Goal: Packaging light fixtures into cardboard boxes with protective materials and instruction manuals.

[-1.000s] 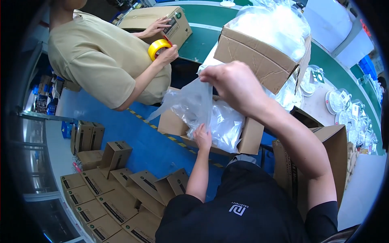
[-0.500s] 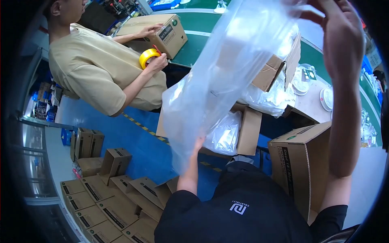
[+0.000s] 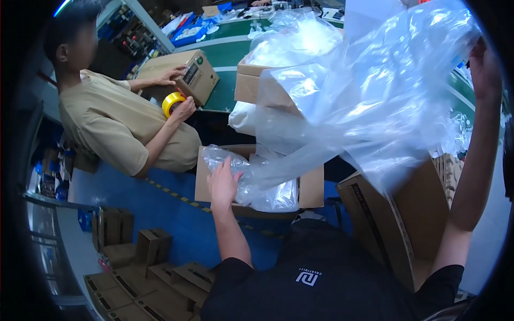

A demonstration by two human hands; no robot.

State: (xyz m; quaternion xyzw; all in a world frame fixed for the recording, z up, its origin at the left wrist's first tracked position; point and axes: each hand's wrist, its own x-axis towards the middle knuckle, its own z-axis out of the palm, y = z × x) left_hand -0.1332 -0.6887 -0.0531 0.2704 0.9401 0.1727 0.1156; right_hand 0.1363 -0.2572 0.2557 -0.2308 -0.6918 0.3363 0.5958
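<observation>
A large clear plastic bag stretches from the upper right down to an open carton in front of me. My right hand is raised at the far right, closed on the bag's upper edge; its fingertips are partly hidden. Over the left side of the carton, my left hand has its fingers apart and touches the plastic there. Clear plastic-wrapped contents fill the carton; what is inside the wrapping cannot be made out.
At the left, a co-worker holds a yellow tape roll beside a closed carton. Another carton with plastic stands beyond mine. An upright open carton is at my right. Several cartons cover the floor at lower left.
The bag has swung right and spread out, with my right hand farther right. My left hand, earlier behind the plastic, is now over the carton with its fingers apart. The view has shifted.
</observation>
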